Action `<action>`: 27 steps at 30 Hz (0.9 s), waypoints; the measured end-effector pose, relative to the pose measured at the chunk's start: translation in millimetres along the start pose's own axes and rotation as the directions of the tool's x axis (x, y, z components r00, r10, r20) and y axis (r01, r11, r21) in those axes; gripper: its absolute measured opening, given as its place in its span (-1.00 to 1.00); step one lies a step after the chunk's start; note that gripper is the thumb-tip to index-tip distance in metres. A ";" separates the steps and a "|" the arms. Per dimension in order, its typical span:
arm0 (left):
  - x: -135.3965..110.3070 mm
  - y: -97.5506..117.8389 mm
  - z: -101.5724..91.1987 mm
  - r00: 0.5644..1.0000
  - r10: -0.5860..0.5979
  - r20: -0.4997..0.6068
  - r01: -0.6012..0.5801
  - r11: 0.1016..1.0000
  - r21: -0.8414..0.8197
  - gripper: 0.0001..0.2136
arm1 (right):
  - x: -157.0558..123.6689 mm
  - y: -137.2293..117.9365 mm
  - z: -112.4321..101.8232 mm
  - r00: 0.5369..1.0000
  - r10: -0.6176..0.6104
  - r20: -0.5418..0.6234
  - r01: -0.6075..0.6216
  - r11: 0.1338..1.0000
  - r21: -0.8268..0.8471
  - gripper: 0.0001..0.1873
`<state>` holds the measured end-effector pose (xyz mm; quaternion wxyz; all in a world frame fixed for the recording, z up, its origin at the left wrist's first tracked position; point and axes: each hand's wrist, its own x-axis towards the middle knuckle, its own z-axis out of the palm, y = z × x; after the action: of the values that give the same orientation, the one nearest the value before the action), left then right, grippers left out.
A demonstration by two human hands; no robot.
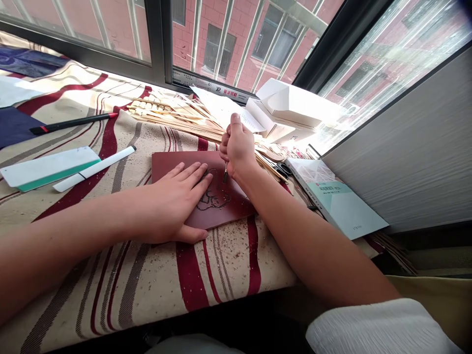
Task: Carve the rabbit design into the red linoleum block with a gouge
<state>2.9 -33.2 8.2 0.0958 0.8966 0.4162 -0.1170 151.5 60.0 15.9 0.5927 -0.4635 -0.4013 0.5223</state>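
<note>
A dark red board [165, 164] with a carved outline lies on the striped cloth in front of me. My left hand [176, 199] rests flat on it, fingers stretched out, pressing the board down. My right hand [238, 147] is closed in a fist round a small carving tool [224, 173], whose tip touches the board just beside the carved lines. Fine shavings are scattered over the cloth near the board.
A pile of thin wooden strips [173, 115] and papers lies behind the board. White boxes [295, 105] stand by the window. A light green booklet [337, 196] lies at right. A black pencil [72, 123], a white pen [96, 168] and a ruler-like card [46, 167] lie at left.
</note>
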 end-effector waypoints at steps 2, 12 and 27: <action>0.6 0.3 0.0 1.000 -0.001 -0.001 0.001 1.000 0.000 0.12 | 1.0 -1.0 -4.1 0.990 0.038 0.137 -0.041 0.999 0.023 -0.45; 0.6 -1.2 5.0 0.999 0.004 -0.033 -0.004 1.000 0.000 0.14 | -2.6 -2.4 -8.5 0.839 0.035 0.543 -0.068 0.997 0.040 -0.41; -2.4 -1.6 2.5 1.000 0.010 -0.004 -0.010 1.000 0.013 0.14 | 3.4 -9.4 -14.6 0.631 0.148 0.762 -0.216 0.976 -0.011 -0.36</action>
<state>-0.1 -34.6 6.4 0.0895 0.8996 0.4110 -0.1174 168.3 61.3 21.4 0.3331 -0.2164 -0.5415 0.7409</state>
